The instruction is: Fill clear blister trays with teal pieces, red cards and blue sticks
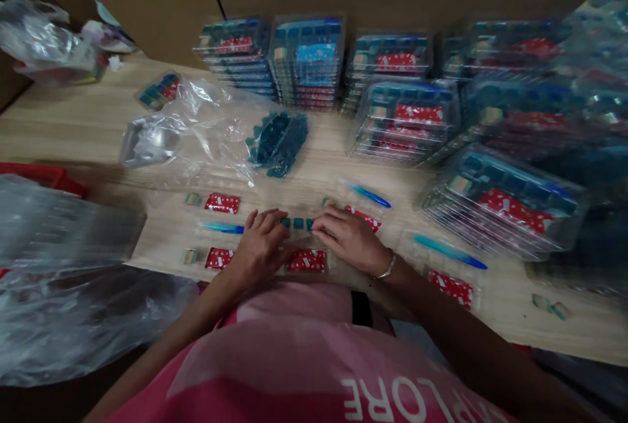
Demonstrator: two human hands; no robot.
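Pink shirt (294,371) nearest. Left hand (260,246), right hand (349,238): fingers together, touching row of small teal pieces (297,223) between hands, near table (579,338) front edge; red printed card (305,260) just below.

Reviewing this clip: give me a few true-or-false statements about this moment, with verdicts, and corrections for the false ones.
1. A silver bangle circles the wrist of the right hand. True.
2. Small square teal pieces lie in a row between the hands. True.
3. The left hand holds a heap of dark teal pieces. False: the heap lies farther ahead, by a crumpled clear plastic bag.
4. Stacked clear plastic trays stand only left of the hands. False: they stand ahead and to the right.
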